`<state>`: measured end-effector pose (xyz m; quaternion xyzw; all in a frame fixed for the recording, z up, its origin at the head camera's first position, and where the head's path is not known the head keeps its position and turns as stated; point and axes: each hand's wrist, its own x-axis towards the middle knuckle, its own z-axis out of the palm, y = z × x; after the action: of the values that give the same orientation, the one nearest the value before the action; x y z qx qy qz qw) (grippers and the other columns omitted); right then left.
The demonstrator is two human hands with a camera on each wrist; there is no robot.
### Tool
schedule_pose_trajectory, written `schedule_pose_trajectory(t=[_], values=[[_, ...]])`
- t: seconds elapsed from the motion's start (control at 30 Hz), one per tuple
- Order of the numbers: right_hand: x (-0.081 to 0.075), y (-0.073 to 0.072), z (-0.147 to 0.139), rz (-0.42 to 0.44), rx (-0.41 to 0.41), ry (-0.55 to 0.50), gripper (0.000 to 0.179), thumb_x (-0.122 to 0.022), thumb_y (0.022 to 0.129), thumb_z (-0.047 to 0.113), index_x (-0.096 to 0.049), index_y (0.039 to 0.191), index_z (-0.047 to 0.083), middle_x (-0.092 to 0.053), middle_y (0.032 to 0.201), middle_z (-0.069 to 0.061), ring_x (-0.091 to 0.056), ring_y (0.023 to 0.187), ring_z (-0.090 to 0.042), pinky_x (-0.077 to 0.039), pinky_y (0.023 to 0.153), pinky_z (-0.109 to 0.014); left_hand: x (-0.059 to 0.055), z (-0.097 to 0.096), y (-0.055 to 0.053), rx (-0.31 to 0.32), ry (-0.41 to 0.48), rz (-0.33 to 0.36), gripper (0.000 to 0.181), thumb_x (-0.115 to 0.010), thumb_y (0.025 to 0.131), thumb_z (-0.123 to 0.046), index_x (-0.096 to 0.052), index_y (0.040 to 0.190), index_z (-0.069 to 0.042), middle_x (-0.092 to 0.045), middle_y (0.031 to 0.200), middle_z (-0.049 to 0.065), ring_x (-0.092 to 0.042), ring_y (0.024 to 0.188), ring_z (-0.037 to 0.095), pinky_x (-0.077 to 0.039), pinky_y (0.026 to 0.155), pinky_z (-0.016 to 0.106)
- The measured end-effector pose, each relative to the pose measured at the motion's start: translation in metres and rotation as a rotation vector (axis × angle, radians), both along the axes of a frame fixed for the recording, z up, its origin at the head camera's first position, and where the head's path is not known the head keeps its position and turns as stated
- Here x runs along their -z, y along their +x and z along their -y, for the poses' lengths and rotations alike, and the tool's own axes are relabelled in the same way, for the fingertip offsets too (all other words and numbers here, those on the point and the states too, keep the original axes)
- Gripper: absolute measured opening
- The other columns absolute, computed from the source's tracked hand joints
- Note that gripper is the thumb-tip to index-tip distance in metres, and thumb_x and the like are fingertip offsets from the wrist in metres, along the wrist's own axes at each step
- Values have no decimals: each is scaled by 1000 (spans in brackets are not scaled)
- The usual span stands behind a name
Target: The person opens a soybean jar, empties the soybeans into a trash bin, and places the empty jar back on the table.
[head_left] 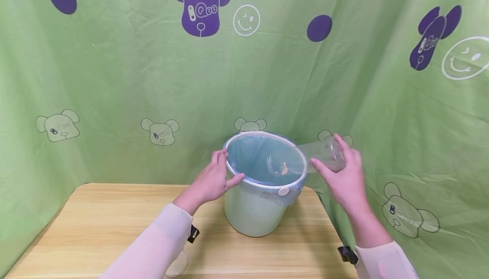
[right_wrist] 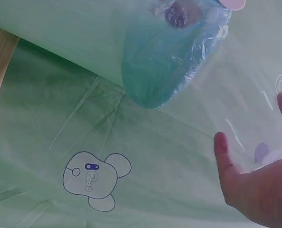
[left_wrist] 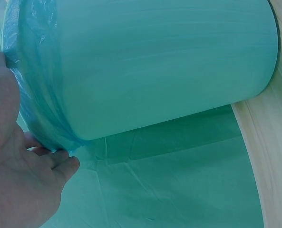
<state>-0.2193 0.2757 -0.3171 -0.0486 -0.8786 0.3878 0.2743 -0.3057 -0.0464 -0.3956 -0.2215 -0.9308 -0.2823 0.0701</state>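
A pale green trash bin point(head_left: 252, 215) stands on the table, lined with a blue plastic bag point(left_wrist: 41, 71) folded over its rim. My left hand point(head_left: 210, 181) grips the left side of the rim, thumb on the near edge and fingers round the far-left edge. On the right, my right hand point(head_left: 345, 175) holds a clear plastic jar point(head_left: 318, 153) near its base. The jar lies tipped over the rim, its mouth inside the bin. Small beige bits point(head_left: 284, 168) show near that mouth. In the right wrist view, thumb and fingers spread around the see-through jar.
A pale round disc point(head_left: 177, 264) lies on the wooden table point(head_left: 126, 215), partly behind my left sleeve. A green printed curtain point(head_left: 114, 79) encloses the back and sides. Black straps point(head_left: 347, 254) sit on both wrists. The bin stands near the table's back right edge.
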Motion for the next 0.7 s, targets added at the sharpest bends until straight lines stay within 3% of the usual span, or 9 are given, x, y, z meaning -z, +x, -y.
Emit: schedule_pose_trajectory(t=[0.2,0.33,0.4,0.53,0.6,0.7], values=[[-11,3,2,0,27,-171,90,-76,85,49,-19,155,50,-26,164,-8,-31,148,-40,-39,116,-62,-1,0,0,-4,3,2,104,-47,91,-74,-17,159,-3,-20,164,16,-50,138,36,-50,111,48],[-12,3,5,17,22,-300,83,-72,87,52,-19,151,56,-14,170,2,-17,156,-34,-29,123,-61,0,-1,0,-9,4,2,103,-48,91,-74,-17,159,-3,-20,165,16,-50,138,36,-50,111,48],[-7,1,7,3,4,-261,84,-73,87,50,-20,152,56,-17,169,0,-26,153,-34,-35,119,-59,0,-1,0,-12,4,6,103,-48,91,-74,-16,159,-3,-20,165,16,-50,138,36,-50,111,48],[7,-2,14,-94,-59,-13,92,-83,82,35,-28,154,48,-35,155,-10,-43,136,-33,-44,113,-58,0,-2,1,-11,1,7,105,-47,91,-75,-15,160,-3,-20,165,16,-51,138,36,-51,109,48],[10,-4,16,-142,-75,77,95,-86,80,28,-31,155,45,-38,149,-13,-44,130,-32,-45,110,-60,0,-1,1,-10,-1,4,105,-46,91,-75,-15,160,-3,-20,165,16,-51,138,36,-51,110,47],[10,-5,15,-166,-79,82,94,-87,79,26,-33,154,44,-38,148,-13,-43,130,-32,-44,111,-61,0,-1,1,-8,2,-3,104,-47,91,-75,-16,159,-3,-20,165,16,-51,138,36,-50,110,47]])
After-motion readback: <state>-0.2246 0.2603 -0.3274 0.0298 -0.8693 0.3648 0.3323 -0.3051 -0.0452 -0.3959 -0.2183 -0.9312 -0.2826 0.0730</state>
